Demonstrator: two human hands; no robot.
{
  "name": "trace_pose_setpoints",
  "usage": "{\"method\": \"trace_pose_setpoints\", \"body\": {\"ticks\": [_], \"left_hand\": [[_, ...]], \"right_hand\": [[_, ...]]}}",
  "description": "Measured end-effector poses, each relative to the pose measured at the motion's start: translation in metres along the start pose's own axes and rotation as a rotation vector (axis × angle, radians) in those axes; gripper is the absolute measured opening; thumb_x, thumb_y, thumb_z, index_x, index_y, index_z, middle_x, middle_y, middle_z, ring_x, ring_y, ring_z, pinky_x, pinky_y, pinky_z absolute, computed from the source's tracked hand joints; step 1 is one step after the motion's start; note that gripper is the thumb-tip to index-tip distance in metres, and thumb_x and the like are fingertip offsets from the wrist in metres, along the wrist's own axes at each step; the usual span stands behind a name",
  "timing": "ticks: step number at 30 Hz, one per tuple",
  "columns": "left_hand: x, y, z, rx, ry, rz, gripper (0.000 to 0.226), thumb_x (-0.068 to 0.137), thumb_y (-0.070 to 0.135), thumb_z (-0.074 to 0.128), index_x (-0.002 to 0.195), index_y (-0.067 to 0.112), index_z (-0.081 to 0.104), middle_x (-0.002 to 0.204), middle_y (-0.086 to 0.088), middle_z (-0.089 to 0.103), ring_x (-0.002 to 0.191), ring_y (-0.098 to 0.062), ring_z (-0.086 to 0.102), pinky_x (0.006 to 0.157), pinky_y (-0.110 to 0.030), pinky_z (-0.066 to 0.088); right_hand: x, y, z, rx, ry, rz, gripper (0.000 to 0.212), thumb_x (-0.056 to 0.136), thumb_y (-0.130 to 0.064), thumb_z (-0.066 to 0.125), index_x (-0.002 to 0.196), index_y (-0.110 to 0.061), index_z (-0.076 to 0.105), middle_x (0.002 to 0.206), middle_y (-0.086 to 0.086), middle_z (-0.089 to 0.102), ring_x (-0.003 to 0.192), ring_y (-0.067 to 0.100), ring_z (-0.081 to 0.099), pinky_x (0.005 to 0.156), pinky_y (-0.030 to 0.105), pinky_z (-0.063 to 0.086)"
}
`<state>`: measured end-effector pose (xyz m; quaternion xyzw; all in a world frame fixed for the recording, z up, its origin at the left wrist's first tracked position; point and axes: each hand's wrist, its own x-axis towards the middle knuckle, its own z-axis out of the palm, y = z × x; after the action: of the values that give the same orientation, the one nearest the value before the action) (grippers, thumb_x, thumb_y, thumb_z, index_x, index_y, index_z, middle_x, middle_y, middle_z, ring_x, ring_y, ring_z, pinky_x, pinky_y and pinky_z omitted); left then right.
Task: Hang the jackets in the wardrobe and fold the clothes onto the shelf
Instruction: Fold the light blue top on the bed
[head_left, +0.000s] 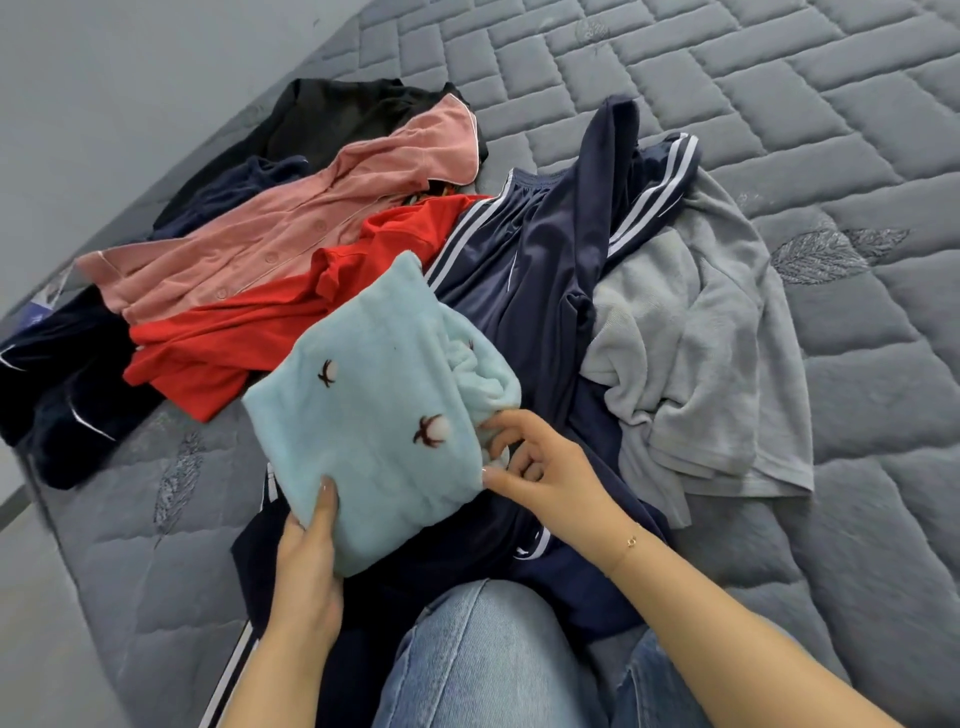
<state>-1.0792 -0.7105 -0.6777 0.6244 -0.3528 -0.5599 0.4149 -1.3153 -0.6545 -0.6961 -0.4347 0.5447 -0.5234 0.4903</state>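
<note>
Denim knee (483, 660) nearest; left grip (306, 566), right grip (535, 467) pinching folded fleecy garment (374, 415).

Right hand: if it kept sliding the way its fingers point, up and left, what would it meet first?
The right hand would likely push straight into the bunched edge of the folded light blue fleece, which its fingertips already touch.

Both hands' fingers (327, 506) curled, gripping.

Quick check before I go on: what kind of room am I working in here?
Most likely a bedroom. The clothes lie on a bare grey quilted mattress set against a plain wall, and both hands, left hand and right hand, hold a folded light blue fleece garment. No wardrobe is in view.
</note>
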Motion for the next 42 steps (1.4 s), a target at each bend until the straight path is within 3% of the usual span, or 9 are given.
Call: {"method": "trace_pose_setpoints", "body": {"ticks": [6,11,16,19,22,27,34,38,42], "left_hand": [[0.005,0.001,-0.003,-0.025,-0.079,-0.061,0.04,0.089,0.042,0.059,0.122,0.019,0.062,0.116,0.001,0.072,0.104,-0.012,0.069,0.074,-0.022,0.058],[0.009,-0.001,-0.002,-0.017,-0.073,-0.066,0.041,0.087,0.044,0.058,0.122,0.021,0.061,0.116,0.004,0.072,0.103,-0.01,0.069,0.07,-0.021,0.058],[0.009,-0.003,0.005,0.012,-0.084,-0.053,0.036,0.088,0.043,0.058,0.119,0.024,0.062,0.114,0.006,0.072,0.103,-0.01,0.069,0.08,-0.026,0.054],[0.009,-0.004,0.004,0.022,-0.076,-0.047,0.036,0.088,0.044,0.057,0.117,0.025,0.062,0.111,0.009,0.073,0.102,-0.008,0.069,0.081,-0.027,0.052],[0.012,-0.004,0.002,0.039,-0.045,-0.028,0.03,0.089,0.044,0.056,0.113,0.026,0.063,0.109,0.009,0.073,0.099,-0.007,0.069,0.083,-0.028,0.05],[0.012,-0.009,0.009,0.057,-0.047,-0.056,0.029,0.096,0.04,0.052,0.118,0.024,0.061,0.111,0.008,0.073,0.1,-0.007,0.069,0.082,-0.025,0.051],[0.008,-0.002,0.015,-0.162,-0.123,-0.217,0.038,0.093,0.043,0.056,0.121,0.02,0.064,0.121,-0.001,0.07,0.105,-0.016,0.069,0.082,-0.033,0.054],[0.002,0.004,0.012,-0.34,-0.291,-0.295,0.042,0.094,0.045,0.059,0.126,0.019,0.066,0.131,-0.005,0.063,0.12,-0.023,0.061,0.083,-0.038,0.057],[-0.005,0.008,0.016,-0.304,-0.347,-0.304,0.034,0.093,0.04,0.062,0.12,0.021,0.07,0.132,-0.005,0.063,0.119,-0.021,0.062,0.081,-0.035,0.057]], "right_hand": [[0.004,0.0,0.003,-0.341,-0.122,-0.131,0.025,0.086,-0.023,0.072,0.11,-0.021,0.066,0.096,-0.019,0.046,0.085,-0.005,0.047,0.075,0.01,0.038],[0.007,-0.005,0.006,-0.001,-0.063,0.07,0.018,0.099,-0.017,0.053,0.094,-0.021,0.07,0.096,-0.011,0.052,0.072,-0.007,0.052,0.069,0.016,0.045],[0.01,0.006,0.003,-0.46,-0.145,0.011,0.017,0.089,-0.028,0.068,0.101,-0.016,0.07,0.113,-0.015,0.05,0.094,0.002,0.055,0.082,0.024,0.049],[0.01,0.005,0.007,-0.422,-0.053,-0.052,0.006,0.088,-0.013,0.064,0.085,-0.008,0.063,0.1,-0.007,0.052,0.081,0.014,0.054,0.074,0.039,0.05],[0.007,0.0,0.006,-0.243,0.183,-0.165,0.018,0.088,0.001,0.061,0.074,-0.003,0.05,0.085,-0.003,0.046,0.069,0.011,0.044,0.063,0.025,0.041],[-0.001,-0.01,-0.007,-0.183,0.502,-0.285,0.018,0.093,-0.001,0.059,0.077,0.001,0.051,0.111,0.004,0.051,0.108,0.011,0.051,0.097,0.023,0.04],[0.008,-0.008,-0.015,-0.128,0.377,-0.314,0.021,0.099,-0.004,0.049,0.118,0.001,0.057,0.107,0.007,0.064,0.119,0.015,0.057,0.117,0.029,0.029],[0.009,-0.001,-0.02,-0.154,0.372,-0.216,0.012,0.101,-0.01,0.048,0.093,-0.007,0.056,0.072,0.005,0.06,0.064,0.009,0.05,0.078,0.016,0.045],[0.003,0.001,-0.031,-0.099,0.237,-0.066,0.018,0.103,-0.013,0.045,0.1,-0.013,0.062,0.075,-0.002,0.06,0.069,0.001,0.05,0.068,0.021,0.044]]}}
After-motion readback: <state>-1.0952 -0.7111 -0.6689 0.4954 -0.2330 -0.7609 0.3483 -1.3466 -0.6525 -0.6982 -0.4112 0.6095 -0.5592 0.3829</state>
